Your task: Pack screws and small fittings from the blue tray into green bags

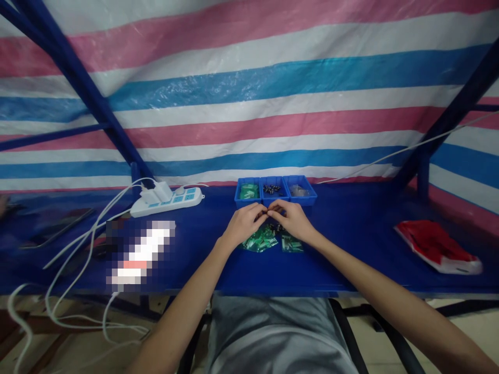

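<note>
On the smooth blue table (354,234), a loose, glossy heap of flat green pieces (260,241) lies just on the near side of the left hand (245,222), and a smaller batch of green and silvery strips (291,244) lies near the right hand (292,219). The hands' fingertips meet above the far edge of these; whether either clamps anything is too small to tell. Farther off, three joined blue plastic bins (307,200) hold, left to right, green pieces, small black parts and pale, greyish bits.
</note>
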The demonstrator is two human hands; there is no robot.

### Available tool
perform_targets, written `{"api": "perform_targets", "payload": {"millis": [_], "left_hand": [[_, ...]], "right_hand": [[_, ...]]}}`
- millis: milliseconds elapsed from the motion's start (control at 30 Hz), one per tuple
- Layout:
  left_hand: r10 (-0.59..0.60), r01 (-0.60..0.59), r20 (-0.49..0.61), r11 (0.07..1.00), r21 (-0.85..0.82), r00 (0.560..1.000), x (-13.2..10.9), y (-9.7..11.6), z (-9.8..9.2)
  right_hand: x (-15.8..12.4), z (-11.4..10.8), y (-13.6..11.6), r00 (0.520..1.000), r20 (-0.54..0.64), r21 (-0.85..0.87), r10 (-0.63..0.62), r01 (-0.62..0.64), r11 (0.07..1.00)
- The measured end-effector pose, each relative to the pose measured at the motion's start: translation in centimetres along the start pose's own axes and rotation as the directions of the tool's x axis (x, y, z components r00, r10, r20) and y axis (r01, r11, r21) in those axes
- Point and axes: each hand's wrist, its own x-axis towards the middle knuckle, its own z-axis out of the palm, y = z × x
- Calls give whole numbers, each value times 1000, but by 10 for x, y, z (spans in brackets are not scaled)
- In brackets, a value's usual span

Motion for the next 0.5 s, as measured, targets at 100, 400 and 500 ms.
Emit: {"api": "perform_targets", "payload": {"millis": [100,400,500], "left_hand": [[1,-1,-4,1000,10,1000,0,2,-1],[6,-6,-12,1000,27,1000,-1,3,1],[8,-7,-20,1000,14,1000,-1,3,1]], "right_hand": [[0,-2,-2,1000,2,-54,-15,15,998],[1,-2,1,1000,21,-128,-2,5,992],[2,-2,4,1000,22,-150,-4,8,989]]}}
